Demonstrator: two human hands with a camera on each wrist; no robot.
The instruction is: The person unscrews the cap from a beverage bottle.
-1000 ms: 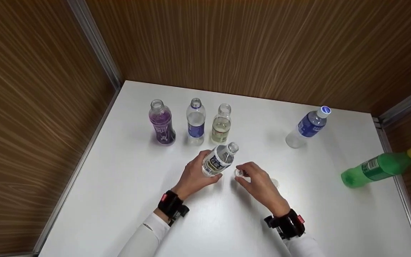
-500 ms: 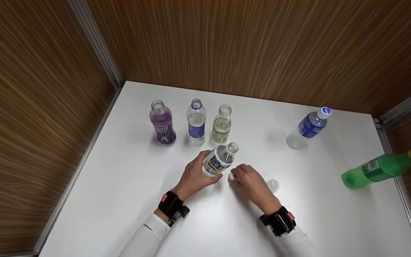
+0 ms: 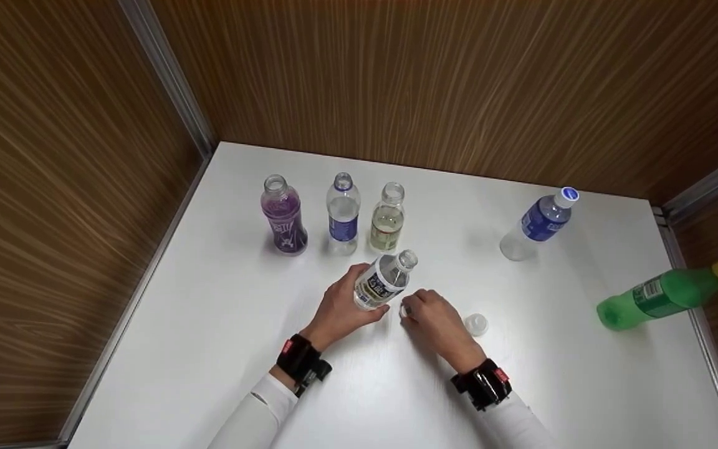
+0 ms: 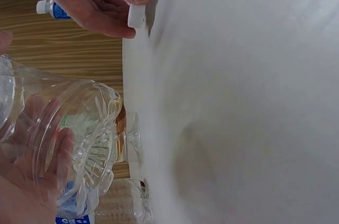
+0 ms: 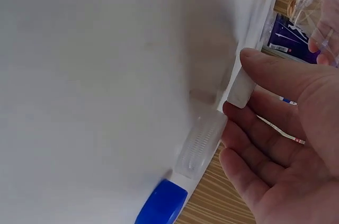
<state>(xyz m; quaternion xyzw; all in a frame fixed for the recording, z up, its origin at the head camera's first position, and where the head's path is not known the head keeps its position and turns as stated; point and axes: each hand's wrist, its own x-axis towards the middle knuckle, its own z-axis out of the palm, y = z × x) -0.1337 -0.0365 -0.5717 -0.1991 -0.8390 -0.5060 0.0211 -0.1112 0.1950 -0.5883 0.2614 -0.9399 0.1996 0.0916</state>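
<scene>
My left hand grips a clear plastic bottle with a white and dark label. The bottle is tilted, its uncapped mouth toward the upper right, and in the left wrist view its ridged bottom shows above the table. To its right, my right hand pinches a white bottle cap between thumb and fingers, close over the tabletop. Another whitish cap lies just right of that hand. In the right wrist view a translucent ribbed cap and a blue cap appear beyond the fingers.
Behind my left hand stand three uncapped bottles: a purple one, a blue-labelled one and one with pale yellow liquid. Rightward are a capped blue-labelled bottle and a green bottle with a yellow cap. Wood-grain panels border the table.
My right hand has moved slightly left and turned while holding the white cap, exposing the whitish cap beside it. The left hand and its bottle have stayed nearly still.
</scene>
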